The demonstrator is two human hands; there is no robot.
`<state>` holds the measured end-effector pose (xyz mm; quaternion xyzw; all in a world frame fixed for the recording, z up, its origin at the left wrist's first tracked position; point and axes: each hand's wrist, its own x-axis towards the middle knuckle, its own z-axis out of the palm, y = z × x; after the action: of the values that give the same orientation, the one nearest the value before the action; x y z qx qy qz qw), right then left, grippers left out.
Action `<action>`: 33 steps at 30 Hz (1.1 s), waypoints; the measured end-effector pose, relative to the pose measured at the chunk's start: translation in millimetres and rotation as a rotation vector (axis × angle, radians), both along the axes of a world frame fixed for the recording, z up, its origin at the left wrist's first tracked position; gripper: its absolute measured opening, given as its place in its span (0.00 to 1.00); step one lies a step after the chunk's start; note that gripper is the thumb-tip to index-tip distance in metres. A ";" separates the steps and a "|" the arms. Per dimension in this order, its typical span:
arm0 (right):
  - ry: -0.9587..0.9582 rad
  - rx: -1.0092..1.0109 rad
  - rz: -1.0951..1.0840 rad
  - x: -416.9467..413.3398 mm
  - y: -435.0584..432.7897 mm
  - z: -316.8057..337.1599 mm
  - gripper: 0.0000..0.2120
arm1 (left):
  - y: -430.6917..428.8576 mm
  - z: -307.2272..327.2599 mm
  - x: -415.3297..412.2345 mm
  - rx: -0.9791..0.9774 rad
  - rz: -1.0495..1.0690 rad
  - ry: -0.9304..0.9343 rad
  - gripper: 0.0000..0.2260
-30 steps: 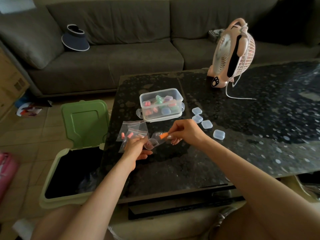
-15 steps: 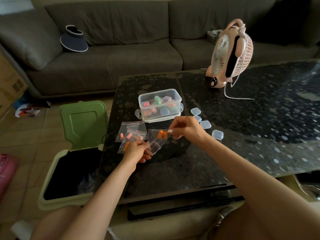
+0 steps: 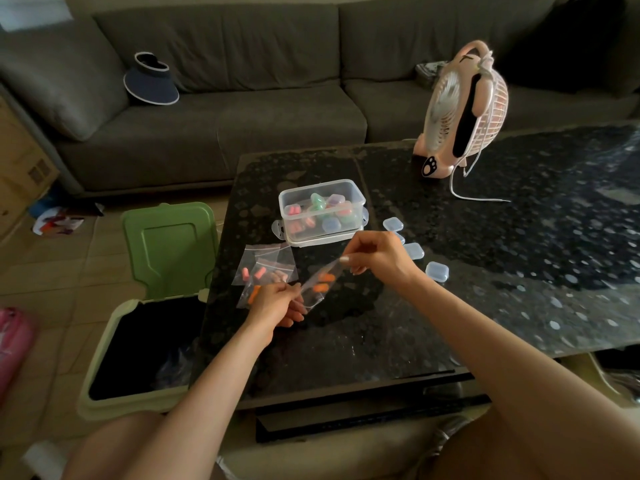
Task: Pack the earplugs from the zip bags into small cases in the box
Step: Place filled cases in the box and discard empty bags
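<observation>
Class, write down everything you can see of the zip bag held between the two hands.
The zip bag is small, clear plastic, with orange earplugs inside. It hangs tilted above the dark table, stretched between the hands: the left hand pinches its lower end, the right hand its upper edge. Whether its seal is open is unclear.

Home living room: sofa [image 3: 242, 109], fan [image 3: 464, 109].
</observation>
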<state>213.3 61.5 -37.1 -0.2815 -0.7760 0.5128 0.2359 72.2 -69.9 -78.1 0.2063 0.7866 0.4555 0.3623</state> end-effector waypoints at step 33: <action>-0.324 0.443 -0.285 -2.3 14.8 -23.2 0.10 | -1.9 17.2 -6.7 0.477 0.215 -0.067 0.04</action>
<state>211.0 76.3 -60.3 -0.4073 -0.8492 0.2414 0.2340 65.5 -71.8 -60.8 0.1861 0.6620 0.6705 0.2786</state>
